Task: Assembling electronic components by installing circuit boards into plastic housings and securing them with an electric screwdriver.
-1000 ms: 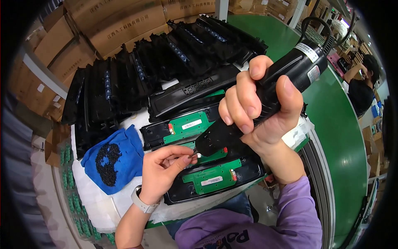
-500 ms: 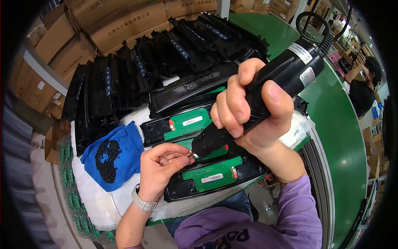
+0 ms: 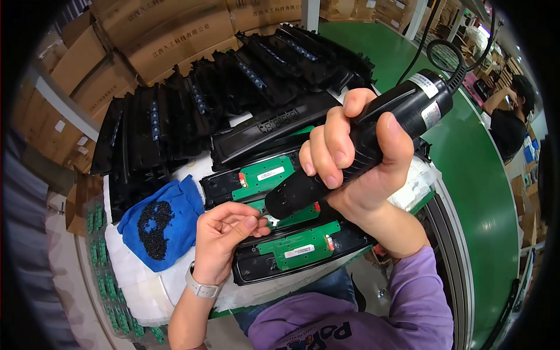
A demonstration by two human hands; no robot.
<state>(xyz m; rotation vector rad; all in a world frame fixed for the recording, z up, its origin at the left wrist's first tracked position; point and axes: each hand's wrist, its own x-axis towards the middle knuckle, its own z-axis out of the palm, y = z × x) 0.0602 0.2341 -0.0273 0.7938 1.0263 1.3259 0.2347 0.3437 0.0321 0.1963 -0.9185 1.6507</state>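
Note:
My right hand [image 3: 359,163] is wrapped around a black electric screwdriver [image 3: 402,108], tilted with its nose down and to the left. The nose is over the middle green circuit board [image 3: 302,217], which lies in a black plastic housing and is partly covered by the tool. Beside the tip, my left hand [image 3: 224,230] has its thumb and fingers pinched together; whatever lies between them is too small to make out. To its left, a heap of small black screws [image 3: 154,239] rests on a blue cloth [image 3: 188,201].
Nearby lie a near circuit board [image 3: 286,259] and a farther one [image 3: 256,181], each in a black housing. Many black plastic housings [image 3: 175,116] are stacked behind, before cardboard boxes [image 3: 181,41]. A green bench [image 3: 466,151] curves along the right, where another person [image 3: 510,125] sits.
The screwdriver's nose has shifted slightly left, and my left fingertips have drawn a little down beside it. The tool's cable has swung. My grip on the screwdriver is the same.

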